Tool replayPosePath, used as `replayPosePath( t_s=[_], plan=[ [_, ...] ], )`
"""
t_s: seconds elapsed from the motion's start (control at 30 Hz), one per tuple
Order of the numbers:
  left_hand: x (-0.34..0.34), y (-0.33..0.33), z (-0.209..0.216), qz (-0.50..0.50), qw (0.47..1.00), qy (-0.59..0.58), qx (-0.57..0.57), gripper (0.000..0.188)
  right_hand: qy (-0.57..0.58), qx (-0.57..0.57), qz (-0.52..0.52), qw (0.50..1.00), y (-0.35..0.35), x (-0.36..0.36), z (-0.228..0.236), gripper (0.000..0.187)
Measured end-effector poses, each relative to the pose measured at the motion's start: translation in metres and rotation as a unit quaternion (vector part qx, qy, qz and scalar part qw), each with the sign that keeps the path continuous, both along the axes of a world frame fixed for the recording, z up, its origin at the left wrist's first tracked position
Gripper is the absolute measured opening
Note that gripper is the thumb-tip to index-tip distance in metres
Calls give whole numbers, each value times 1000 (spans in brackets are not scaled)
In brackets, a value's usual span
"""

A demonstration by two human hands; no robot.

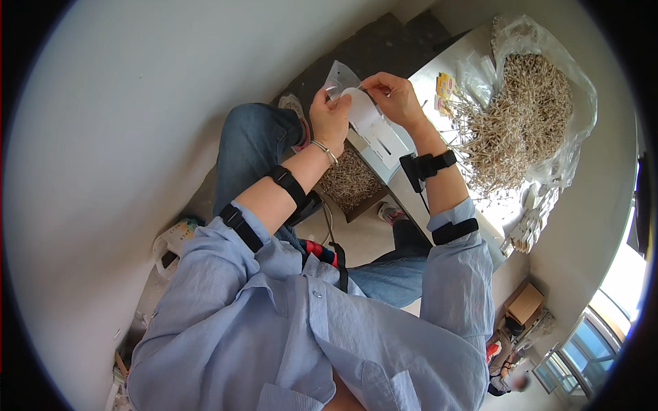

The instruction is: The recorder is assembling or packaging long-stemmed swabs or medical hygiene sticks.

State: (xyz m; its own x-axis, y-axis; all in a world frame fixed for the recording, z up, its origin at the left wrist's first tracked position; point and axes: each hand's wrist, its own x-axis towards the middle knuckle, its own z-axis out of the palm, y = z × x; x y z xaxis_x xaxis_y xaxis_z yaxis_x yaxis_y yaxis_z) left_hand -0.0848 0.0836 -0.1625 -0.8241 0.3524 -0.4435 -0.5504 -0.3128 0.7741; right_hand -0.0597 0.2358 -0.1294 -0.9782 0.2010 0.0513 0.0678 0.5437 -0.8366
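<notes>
A small clear plastic bag (338, 77) is stretched between my hands above a pale box-shaped device. My left hand (330, 122) grips the bag's near left side with thumb and fingers. On the bag's right edge, the fingertips of my right hand (396, 99) are pinched together. Just below the bag, a white curved sheet (362, 108) rises from the pale device (385, 145), which has a dark slot in its top. Whether the sheet's tip sits inside the bag is hard to see. Beneath my left wrist stands an open box (375, 200) of short thin brownish sticks.
A large heap of similar sticks (528, 113) lies on the white table at the right, in a big clear bag (586, 89). Yellow packets (445, 89) and clear bags (478, 74) are beside it. White strips (534, 219) lie nearer. Another person (504, 380) is far off, lower right.
</notes>
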Motion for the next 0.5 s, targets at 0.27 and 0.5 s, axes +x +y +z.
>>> replayPosePath(
  t_s=[0.27,0.5],
  plan=[
    [12,-4,-1,-41,999,12,-33,45,-110,-52,-116,986,-12,1,-2,23],
    [2,-3,-12,67,996,-53,-29,62,-167,-13,-101,981,-15,-3,-4,24]
  ],
)
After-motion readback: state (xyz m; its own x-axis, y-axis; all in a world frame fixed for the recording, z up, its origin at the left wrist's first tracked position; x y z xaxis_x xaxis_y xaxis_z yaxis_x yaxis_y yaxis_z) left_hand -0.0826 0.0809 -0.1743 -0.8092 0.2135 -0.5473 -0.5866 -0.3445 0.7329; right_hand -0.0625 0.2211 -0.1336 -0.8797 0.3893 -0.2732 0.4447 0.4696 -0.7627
